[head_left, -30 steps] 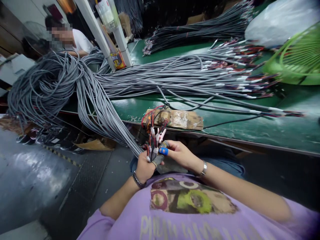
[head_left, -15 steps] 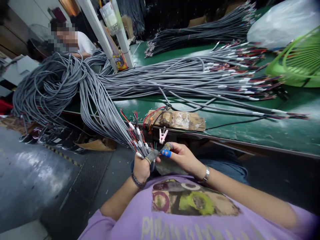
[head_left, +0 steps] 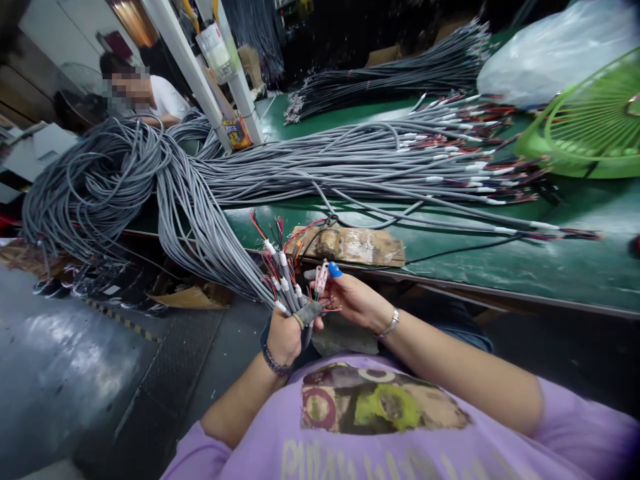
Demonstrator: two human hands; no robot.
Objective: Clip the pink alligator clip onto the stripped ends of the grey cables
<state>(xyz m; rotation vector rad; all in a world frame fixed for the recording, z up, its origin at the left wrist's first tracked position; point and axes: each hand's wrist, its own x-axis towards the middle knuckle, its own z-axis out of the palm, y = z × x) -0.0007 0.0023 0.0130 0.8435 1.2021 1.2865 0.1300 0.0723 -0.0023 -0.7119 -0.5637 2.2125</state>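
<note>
My left hand (head_left: 286, 337) is closed around the ends of a bundle of grey cables (head_left: 213, 233), its thumb under a grey finger cover. White sleeves and stripped coloured wires (head_left: 280, 267) stick up above that fist. Thin loose wires (head_left: 331, 309) poke out to the right past the thumb. My right hand (head_left: 357, 297) is at a pale pink clothespin (head_left: 321, 279) by the bench edge, blue-capped thumb on its right side and grey-covered finger on its left. The fingers look pinched on it; their exact contact is partly hidden.
The green bench (head_left: 450, 267) carries a wooden block (head_left: 355, 245), a long pile of grey cables (head_left: 310, 160), darker cables (head_left: 380, 77), a green fan (head_left: 595, 127) and a plastic bag (head_left: 555, 53). A post (head_left: 187, 67) rises behind. Another person (head_left: 167, 93) sits at the far left.
My right hand has left the wires beside my left thumb and moved up to the clothespin. My left hand keeps its hold on the cables. The view has shifted slightly.
</note>
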